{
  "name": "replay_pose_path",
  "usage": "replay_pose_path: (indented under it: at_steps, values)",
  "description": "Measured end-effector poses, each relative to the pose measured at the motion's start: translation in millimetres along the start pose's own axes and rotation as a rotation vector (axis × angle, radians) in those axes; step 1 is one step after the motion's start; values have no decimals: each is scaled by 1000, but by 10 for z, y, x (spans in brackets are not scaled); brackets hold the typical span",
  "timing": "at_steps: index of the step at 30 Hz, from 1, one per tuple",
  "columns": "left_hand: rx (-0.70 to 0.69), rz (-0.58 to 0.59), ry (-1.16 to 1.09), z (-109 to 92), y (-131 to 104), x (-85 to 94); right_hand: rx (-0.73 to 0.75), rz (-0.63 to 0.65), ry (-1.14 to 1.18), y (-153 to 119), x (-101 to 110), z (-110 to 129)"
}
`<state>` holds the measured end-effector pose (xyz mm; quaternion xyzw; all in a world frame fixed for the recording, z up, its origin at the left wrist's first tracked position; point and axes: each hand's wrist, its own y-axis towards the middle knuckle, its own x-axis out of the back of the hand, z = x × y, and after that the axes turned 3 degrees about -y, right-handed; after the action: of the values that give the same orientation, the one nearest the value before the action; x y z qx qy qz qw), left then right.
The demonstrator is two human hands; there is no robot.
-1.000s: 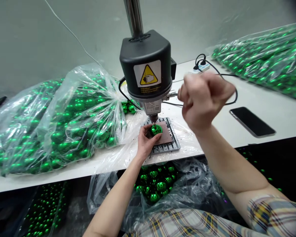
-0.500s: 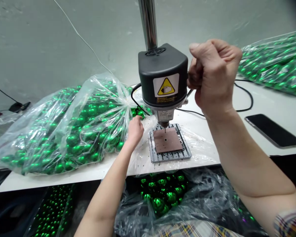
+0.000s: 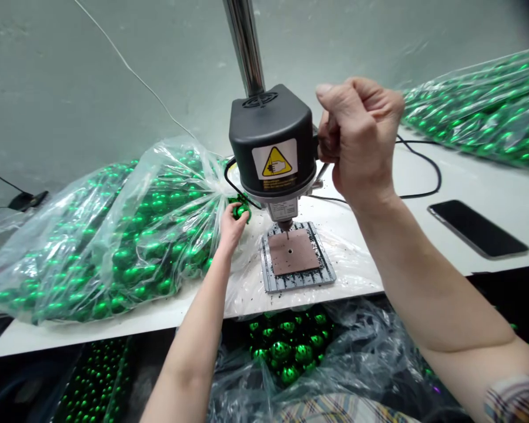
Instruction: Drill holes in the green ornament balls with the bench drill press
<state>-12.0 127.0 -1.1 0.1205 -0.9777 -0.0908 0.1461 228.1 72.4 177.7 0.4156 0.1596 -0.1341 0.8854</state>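
Note:
My left hand point(image 3: 230, 230) is closed round a shiny green ball point(image 3: 241, 212) by the gathered mouth of a clear plastic bag point(image 3: 158, 238) full of such balls. My right hand point(image 3: 365, 135) is in a fist on the feed handle point(image 3: 324, 170) at the right side of a small black drill press point(image 3: 271, 132); the fingers hide most of the handle. Under the press, the thin drill bit point(image 3: 287, 235) points down at a brown square pad point(image 3: 300, 257) with a dark hole. The pad lies on a grooved grey metal base point(image 3: 297, 285) strewn with dark bits.
On the white table point(image 3: 427, 247) a black phone point(image 3: 478, 228) lies at the right. Behind it rests another bag of green balls point(image 3: 485, 114), with a black cable point(image 3: 438, 176) nearby. Below the table edge, an opened bag shows more green balls point(image 3: 291, 346). A steel column point(image 3: 244, 47) rises behind the press.
My left hand has come back slightly from the bag's mouth, and a green ball now shows in its fingers. My right hand stays on the handle. The whole view has shifted a little.

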Motion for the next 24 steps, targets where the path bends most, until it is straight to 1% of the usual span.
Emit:
replay_pose_path:
  at_steps: [2, 3, 4, 5, 7, 9, 10, 12, 15, 19, 22, 24]
  values:
    - [169, 37, -258, -97, -249, 95, -11, -13, 6, 1, -13, 11]
    - [236, 65, -366, -141, -394, 119, -20, -17, 8, 5, -14, 13]
    - [274, 100, -440, -178, -545, 124, -24, -22, 5, 10, -13, 11]
    - [288, 131, -478, -205, -694, 109, -26, -22, -1, 16, -8, 7]
    - [265, 167, -470, -230, -961, 26, -20, -10, -20, 29, 4, -6]
    - [212, 180, -407, -226, -1151, -93, -16, 1, -38, 40, 15, -21]
    - [183, 185, -364, -218, -1210, -153, -19, 2, -51, 44, 20, -27]
    - [133, 186, -276, -197, -1264, -256, -34, 10, -92, 50, 25, -34]
    - [75, 162, -168, -166, -1244, -356, -27, 26, -119, 57, 32, -42]
    - [29, 157, -95, -137, -1225, -436, 28, 61, -100, 79, 48, -82]
    - [2, 132, -23, -129, -1273, -483, 31, 73, -112, 95, 56, -121]
    - [-41, 123, 18, -130, -1315, -510, 36, 71, -104, 98, 55, -133]
